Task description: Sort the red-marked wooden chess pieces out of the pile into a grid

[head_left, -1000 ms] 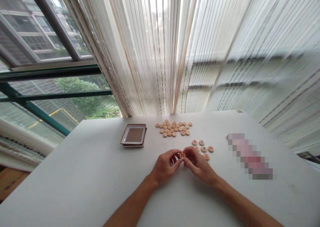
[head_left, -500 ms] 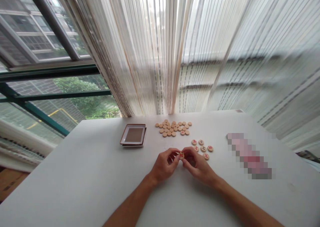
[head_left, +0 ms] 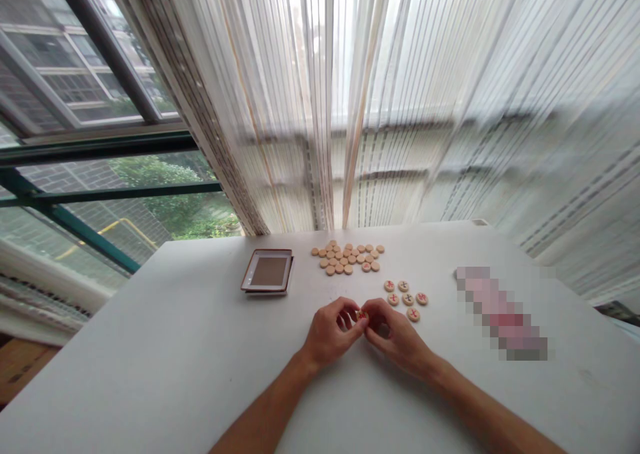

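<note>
Between the fingertips of both hands is a round wooden Chinese chess piece (head_left: 363, 315) with a red character, partly covered by the fingers. My left hand (head_left: 333, 329) pinches it from the left, and my right hand (head_left: 393, 334) from the right. Just beyond my right hand lie several face-up pieces (head_left: 408, 299) with red or black characters. Farther back, a cluster of pale pieces (head_left: 343, 262) is spread out, mostly blank side up; one near its right front (head_left: 367, 267) shows a faint red mark.
An open square box (head_left: 269, 271) with a brown inside stands left of the cluster on the white table (head_left: 165, 347). To the right lies a long pinkish thing (head_left: 503, 314), blurred by pixels. A sheer striped curtain (head_left: 320, 141) hangs along the table's back edge.
The chess piece has tilted between my fingers, and its face shows less than before. Both hands stay nearly in place. The view has shifted slightly.
</note>
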A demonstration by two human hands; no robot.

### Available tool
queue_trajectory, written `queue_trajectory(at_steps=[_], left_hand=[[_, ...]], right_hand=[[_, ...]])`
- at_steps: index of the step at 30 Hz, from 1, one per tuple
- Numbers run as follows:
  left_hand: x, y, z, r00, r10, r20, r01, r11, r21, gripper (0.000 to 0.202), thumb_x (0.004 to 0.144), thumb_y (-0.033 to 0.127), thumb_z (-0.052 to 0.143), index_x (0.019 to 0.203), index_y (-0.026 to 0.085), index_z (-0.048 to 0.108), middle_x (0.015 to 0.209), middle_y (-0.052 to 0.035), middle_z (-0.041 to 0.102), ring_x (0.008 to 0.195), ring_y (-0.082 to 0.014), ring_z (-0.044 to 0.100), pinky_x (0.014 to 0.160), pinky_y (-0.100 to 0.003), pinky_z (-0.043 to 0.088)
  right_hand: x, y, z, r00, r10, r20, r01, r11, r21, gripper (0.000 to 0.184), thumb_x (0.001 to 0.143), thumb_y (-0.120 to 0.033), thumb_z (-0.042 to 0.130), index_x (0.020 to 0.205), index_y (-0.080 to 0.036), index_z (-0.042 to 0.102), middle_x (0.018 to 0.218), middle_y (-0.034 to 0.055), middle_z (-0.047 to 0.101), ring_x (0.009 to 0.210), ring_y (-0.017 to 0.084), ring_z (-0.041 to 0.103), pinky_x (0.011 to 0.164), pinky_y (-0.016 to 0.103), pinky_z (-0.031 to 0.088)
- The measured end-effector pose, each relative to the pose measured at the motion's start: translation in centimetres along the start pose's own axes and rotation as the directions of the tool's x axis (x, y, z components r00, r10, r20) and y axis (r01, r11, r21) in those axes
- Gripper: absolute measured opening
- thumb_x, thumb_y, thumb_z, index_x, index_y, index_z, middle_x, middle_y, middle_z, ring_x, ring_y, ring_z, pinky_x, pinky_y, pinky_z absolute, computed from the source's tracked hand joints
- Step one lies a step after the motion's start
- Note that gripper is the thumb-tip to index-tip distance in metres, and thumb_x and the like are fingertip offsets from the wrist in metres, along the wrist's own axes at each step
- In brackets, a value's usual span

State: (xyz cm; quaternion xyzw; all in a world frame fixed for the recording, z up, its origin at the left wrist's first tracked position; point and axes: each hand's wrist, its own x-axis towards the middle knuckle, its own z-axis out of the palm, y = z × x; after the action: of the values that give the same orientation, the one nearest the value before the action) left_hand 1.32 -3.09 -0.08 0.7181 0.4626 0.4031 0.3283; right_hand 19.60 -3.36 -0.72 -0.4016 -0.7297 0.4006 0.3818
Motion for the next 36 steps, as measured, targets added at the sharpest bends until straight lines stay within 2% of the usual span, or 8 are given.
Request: queue_trajectory(at_steps=[8, 19, 28, 36], left_hand=[[-0.11, 0.15, 0.09, 0.999, 0.017, -0.039, -0.013, 0.995, 0.095, 0.016, 0.086, 0.035, 0.065, 0.088, 0.020, 0.065, 0.068, 0.0012, 0.066, 0.058, -0.0119, 0.059, 0.058, -0.022, 0.047], [0.14, 0.29, -0.13, 0.999, 0.033, -0.017, -0.033, 0.999, -0.001, 0.019, 0.092, 0.032, 0.056, 0.093, 0.018, 0.069, 0.083, -0.0030, 0.073, 0.067, -0.0134, 0.062, 0.065, -0.023, 0.049], [0.17, 0.29, -0.16, 0.999, 0.023, -0.043, -0.024, 0.999, -0.022, 0.018, 0.092, 0.030, 0.056, 0.093, 0.018, 0.069, 0.083, -0.0027, 0.073, 0.067, -0.0131, 0.063, 0.065, -0.023, 0.049], [0.18, 0.28, -0.29, 0.999, 0.031, 0.024, -0.029, 0.997, -0.065, 0.019, 0.091, 0.027, 0.058, 0.104, 0.017, 0.066, 0.090, -0.0047, 0.071, 0.070, -0.0132, 0.063, 0.064, -0.023, 0.051]], right_hand=[[-0.02, -0.07, 0.19, 1.000, 0.005, 0.015, -0.004, 0.999, -0.033, 0.010, 0.092, -0.030, 0.055, 0.098, -0.021, 0.055, 0.077, 0.0003, 0.063, 0.065, 0.014, 0.055, 0.058, 0.027, 0.045], [0.15, -0.26, 0.00, 0.999, 0.025, -0.030, -0.026, 0.999, -0.020, 0.017, 0.088, -0.034, 0.063, 0.095, -0.021, 0.053, 0.076, 0.0002, 0.061, 0.063, 0.014, 0.055, 0.057, 0.027, 0.048], [0.00, -0.59, -0.30, 1.000, -0.022, -0.017, 0.021, 1.000, -0.021, 0.015, 0.090, -0.031, 0.060, 0.099, -0.022, 0.053, 0.081, 0.0018, 0.062, 0.067, 0.015, 0.058, 0.061, 0.028, 0.049], [0.12, -0.35, -0.28, 0.999, -0.011, -0.037, 0.011, 1.000, -0.006, 0.017, 0.092, -0.034, 0.058, 0.102, -0.021, 0.052, 0.085, 0.0033, 0.063, 0.070, 0.017, 0.059, 0.064, 0.029, 0.051]])
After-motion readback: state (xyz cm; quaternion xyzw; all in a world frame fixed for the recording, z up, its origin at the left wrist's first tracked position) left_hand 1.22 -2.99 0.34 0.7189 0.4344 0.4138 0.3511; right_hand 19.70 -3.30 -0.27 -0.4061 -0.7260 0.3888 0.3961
